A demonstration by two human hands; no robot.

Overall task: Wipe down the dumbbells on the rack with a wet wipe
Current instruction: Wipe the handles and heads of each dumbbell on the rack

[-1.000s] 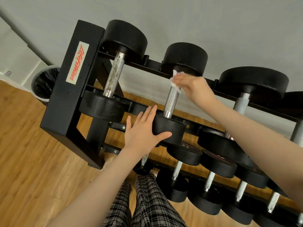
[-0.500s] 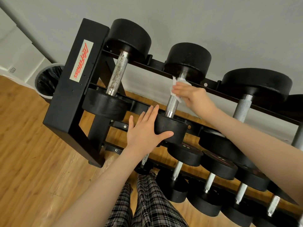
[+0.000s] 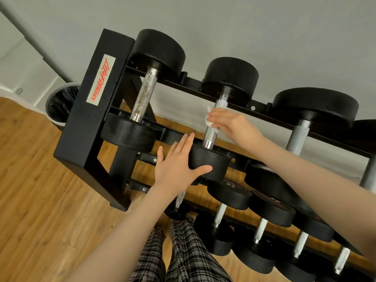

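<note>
Black rack (image 3: 85,127) on wood floor, bin (image 3: 61,104) far left, left hand (image 3: 177,167) flat on second dumbbell (image 3: 213,137) — right hand (image 3: 234,125) pinching wet wipe (image 3: 209,121) against its handle.

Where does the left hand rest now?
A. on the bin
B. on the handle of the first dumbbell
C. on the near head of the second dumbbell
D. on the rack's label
C: the left hand lies flat against the near head of the second dumbbell.
</note>
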